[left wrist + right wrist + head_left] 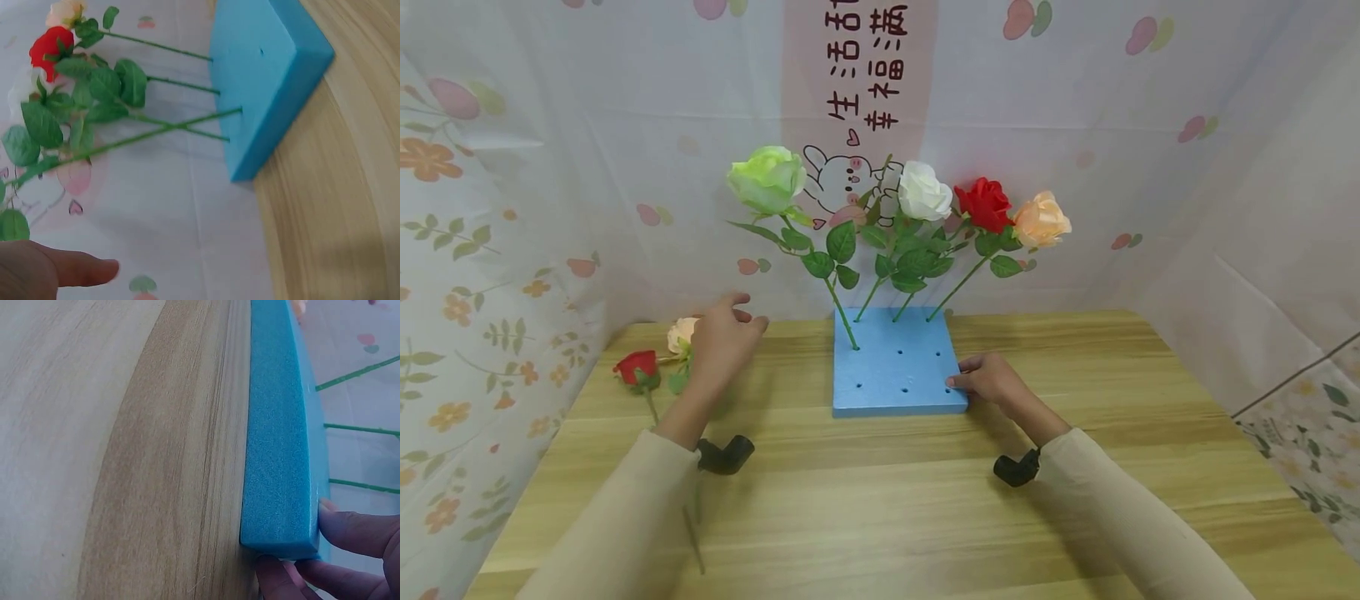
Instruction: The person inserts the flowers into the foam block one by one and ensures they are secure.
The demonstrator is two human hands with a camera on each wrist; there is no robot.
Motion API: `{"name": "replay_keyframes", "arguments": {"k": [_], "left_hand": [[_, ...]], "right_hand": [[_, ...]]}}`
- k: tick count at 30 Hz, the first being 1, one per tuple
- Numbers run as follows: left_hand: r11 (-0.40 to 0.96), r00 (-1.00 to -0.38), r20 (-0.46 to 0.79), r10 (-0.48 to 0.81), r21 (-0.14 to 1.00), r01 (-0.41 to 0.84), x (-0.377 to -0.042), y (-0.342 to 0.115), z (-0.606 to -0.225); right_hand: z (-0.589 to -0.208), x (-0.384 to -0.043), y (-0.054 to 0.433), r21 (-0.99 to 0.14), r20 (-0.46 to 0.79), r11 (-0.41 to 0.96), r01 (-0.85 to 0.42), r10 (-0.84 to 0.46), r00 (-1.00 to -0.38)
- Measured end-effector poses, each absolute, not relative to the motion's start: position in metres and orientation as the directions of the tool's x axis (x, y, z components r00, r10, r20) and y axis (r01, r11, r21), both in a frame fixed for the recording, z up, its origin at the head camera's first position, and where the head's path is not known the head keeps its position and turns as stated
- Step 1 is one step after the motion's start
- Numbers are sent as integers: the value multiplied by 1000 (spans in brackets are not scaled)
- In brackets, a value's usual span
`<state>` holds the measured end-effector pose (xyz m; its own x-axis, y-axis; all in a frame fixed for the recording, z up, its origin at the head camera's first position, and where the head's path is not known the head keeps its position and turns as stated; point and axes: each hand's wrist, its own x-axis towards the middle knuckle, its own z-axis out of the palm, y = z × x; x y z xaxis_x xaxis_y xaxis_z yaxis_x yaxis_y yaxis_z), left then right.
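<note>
A blue foam block (887, 375) with holes in its top lies on the table. Four artificial roses stand in it: a pale green rose (767, 180), a white rose (923, 192), a red rose (983, 205) and a peach rose (1041, 220). The green one leans left from a hole nearer the front than the others. My right hand (997, 385) grips the block's right edge, thumb on top and fingers against the side. My left hand (721, 343) hovers left of the block, fingers loosely bent, holding nothing. In the left wrist view its thumb (84, 267) stretches out, apart from the stems.
At the table's left lie a loose red rose (637, 367) and a peach rose (682, 335), partly hidden by the left arm. A patterned cloth (685, 192) hangs behind the wooden table (865, 508). Black wrist mounts (727, 455) sit on both arms.
</note>
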<state>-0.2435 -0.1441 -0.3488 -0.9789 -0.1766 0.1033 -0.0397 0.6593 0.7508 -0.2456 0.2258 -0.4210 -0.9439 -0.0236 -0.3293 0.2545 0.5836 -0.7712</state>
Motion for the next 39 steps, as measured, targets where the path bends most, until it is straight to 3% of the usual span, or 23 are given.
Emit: {"name": "replay_keyframes", "arguments": {"k": [8, 17, 28, 39], "left_hand": [[756, -978, 14, -207, 637, -151, -235, -175, -349], [774, -959, -112, -262, 569, -278, -237, -211, -363], [815, -966, -126, -227, 519, -259, -228, -228, -382], [850, -963, -217, -162, 464, -248, -222, -233, -391]], "right_hand": [[-423, -245, 226, -772, -332, 578, 264, -13, -943], [-423, -245, 226, -775, -339, 571, 270, -15, -941], [-423, -246, 226, -768, -334, 584, 265, -12, -942], [-422, -245, 226, -770, -327, 583, 260, -11, -945]]}}
